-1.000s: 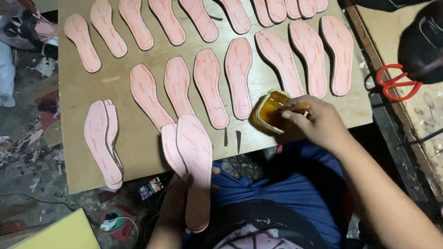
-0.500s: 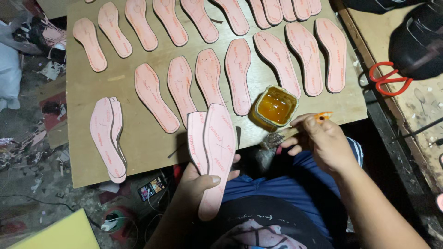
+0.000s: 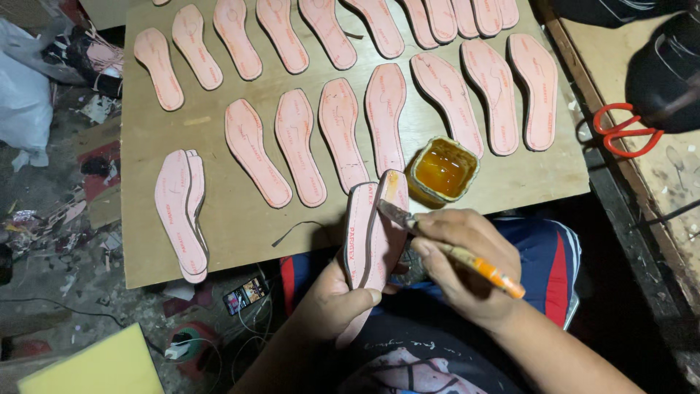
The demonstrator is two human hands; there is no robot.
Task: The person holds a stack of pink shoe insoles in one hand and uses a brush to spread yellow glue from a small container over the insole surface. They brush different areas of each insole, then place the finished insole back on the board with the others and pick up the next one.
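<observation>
The top row of insoles [image 3: 437, 18] is cut off by the upper edge. The left hand [image 3: 339, 303] hides the lower end of the held insoles [image 3: 372, 226]. The right hand [image 3: 467, 255] covers the middle of the brush [image 3: 452, 248]. A dark object [image 3: 663, 66] at upper right runs out of view, too blurred to identify.

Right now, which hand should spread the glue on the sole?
Right hand, probably: it holds the brush, bristles on the sole. Left hand is busy gripping the soles.

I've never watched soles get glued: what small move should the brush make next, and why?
Probably a stroke down the insole: the brush in the right hand touches its top, where glue shows only near the tip, while the left hand steadies it.
</observation>
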